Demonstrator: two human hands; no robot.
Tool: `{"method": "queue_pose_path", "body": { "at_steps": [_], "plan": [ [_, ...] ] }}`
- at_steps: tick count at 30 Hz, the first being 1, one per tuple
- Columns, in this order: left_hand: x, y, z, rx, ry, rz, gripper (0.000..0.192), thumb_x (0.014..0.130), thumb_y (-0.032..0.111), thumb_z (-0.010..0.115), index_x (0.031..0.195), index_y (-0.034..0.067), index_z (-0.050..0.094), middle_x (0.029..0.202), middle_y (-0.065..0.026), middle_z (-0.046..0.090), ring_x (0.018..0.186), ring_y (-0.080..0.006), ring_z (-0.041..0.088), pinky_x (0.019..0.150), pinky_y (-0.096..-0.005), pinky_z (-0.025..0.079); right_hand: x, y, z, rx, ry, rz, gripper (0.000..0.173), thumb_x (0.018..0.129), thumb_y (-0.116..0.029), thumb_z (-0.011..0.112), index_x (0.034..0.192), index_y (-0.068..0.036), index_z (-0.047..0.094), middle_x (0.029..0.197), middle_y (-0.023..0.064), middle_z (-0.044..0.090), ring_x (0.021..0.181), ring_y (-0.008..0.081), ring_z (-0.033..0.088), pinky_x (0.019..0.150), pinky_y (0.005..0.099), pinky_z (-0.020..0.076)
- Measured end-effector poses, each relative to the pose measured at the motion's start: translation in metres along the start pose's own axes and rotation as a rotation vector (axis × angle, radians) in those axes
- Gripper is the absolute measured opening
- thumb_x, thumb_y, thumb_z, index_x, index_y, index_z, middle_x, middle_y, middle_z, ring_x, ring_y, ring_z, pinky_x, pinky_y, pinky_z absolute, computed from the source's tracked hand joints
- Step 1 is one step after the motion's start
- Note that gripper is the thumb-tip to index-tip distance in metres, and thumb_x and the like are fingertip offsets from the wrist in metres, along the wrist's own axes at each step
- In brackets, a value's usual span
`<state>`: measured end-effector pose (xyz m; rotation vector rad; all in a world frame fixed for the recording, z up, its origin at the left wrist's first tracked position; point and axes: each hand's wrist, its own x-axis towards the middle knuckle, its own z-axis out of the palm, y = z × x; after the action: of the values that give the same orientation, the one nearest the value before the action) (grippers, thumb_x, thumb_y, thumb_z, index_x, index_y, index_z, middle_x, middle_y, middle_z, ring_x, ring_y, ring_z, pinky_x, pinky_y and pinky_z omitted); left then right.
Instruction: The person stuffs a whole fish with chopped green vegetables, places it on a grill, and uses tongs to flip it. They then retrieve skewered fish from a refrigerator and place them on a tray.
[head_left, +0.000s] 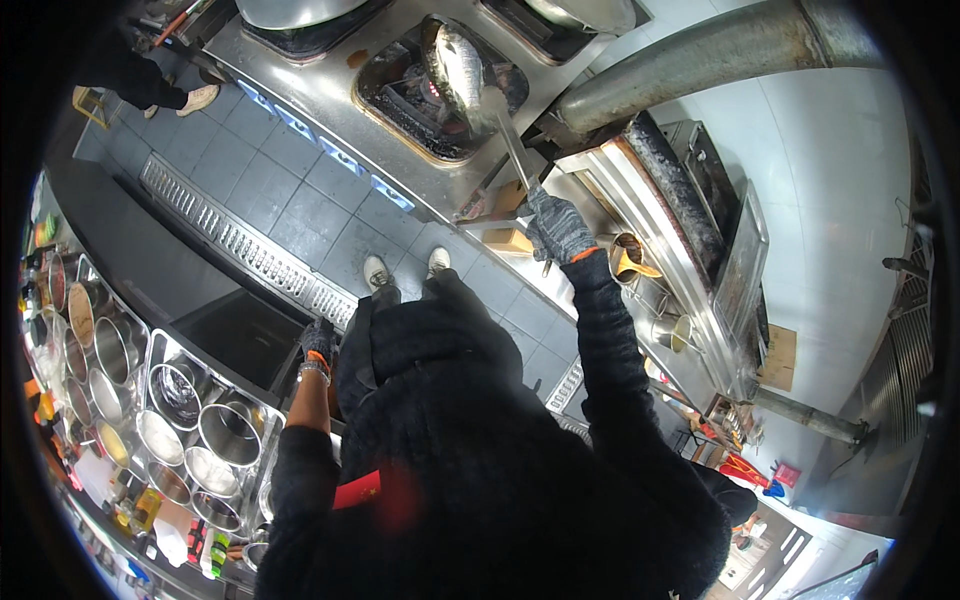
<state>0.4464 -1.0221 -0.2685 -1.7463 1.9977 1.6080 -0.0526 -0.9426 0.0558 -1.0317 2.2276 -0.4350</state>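
Observation:
My right hand (556, 223), in a grey knit glove with an orange cuff, is closed around a long metal handle (514, 142). The handle reaches up to a whole silvery fish (459, 64) lying in a dark oval pan (429, 45) above a gas burner (405, 97). Whether the handle belongs to the pan or to a separate utensil is unclear. Low at my side, my left hand (318, 341), gloved the same way, is beside the edge of the dark counter (232, 341). Its fingers are too dark and small to read.
Steel containers (231, 435) of ingredients crowd the left counter. A large pot (300, 11) stands on the stove (300, 86). At right are a thick metal pipe (697, 64) and a sieve (636, 264). Another person's leg (154, 90) shows at upper left. A floor drain grate (247, 236) crosses the tiles.

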Motion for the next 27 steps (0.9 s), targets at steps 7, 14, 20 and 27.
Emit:
{"method": "queue_pose_path", "body": {
  "at_steps": [7, 14, 20, 27],
  "plan": [
    [0.012, 0.008, -0.001, -0.332, -0.113, -0.215, 0.014, 0.088, 0.02, 0.053, 0.086, 0.008, 0.06, 0.075, -0.0083, 0.062, 0.069, -0.0231, 0.057, 0.061, -0.0358, 0.044, -0.004, -0.03, -0.012, -0.016, 0.008, 0.062, 0.063, 0.097, -0.054, 0.035, 0.091, 0.001, 0.064, 0.074, 0.0225, 0.063, 0.073, 0.0373, 0.063, 0.067, 0.0433, 0.0494],
    [0.029, -0.035, 0.009, 0.461, -0.143, 0.117, 0.024, 0.08, 0.019, 0.059, 0.101, 0.008, 0.063, 0.093, -0.0128, 0.067, 0.091, -0.0332, 0.06, 0.076, -0.0409, 0.048, -0.009, -0.048, -0.022, 0.062, -0.075, 0.219, 0.063, 0.097, -0.054, 0.037, 0.091, 0.002, 0.065, 0.07, 0.0177, 0.063, 0.07, 0.0305, 0.064, 0.065, 0.0393, 0.0501],
    [0.03, -0.077, 0.024, 0.088, -0.073, 0.069, 0.029, 0.082, 0.022, 0.059, 0.107, 0.007, 0.065, 0.105, -0.0095, 0.067, 0.104, -0.0271, 0.059, 0.089, -0.0361, 0.045, -0.013, -0.052, -0.023, 0.22, -0.099, 0.223, 0.062, 0.097, -0.053, 0.038, 0.093, 0.002, 0.065, 0.074, 0.0182, 0.064, 0.072, 0.0309, 0.064, 0.067, 0.0383, 0.0503],
    [0.037, -0.08, 0.033, -0.068, 0.075, 0.286, 0.029, 0.091, 0.03, 0.054, 0.092, 0.005, 0.069, 0.086, -0.0106, 0.069, 0.077, -0.0208, 0.064, 0.068, -0.0354, 0.049, -0.025, -0.05, -0.024, 0.146, -0.084, 0.086, 0.041, 0.099, -0.035, 0.041, 0.104, 0.001, 0.06, 0.065, 0.0101, 0.057, 0.053, 0.0204, 0.054, 0.05, 0.0323, 0.0453]
  ]
}}
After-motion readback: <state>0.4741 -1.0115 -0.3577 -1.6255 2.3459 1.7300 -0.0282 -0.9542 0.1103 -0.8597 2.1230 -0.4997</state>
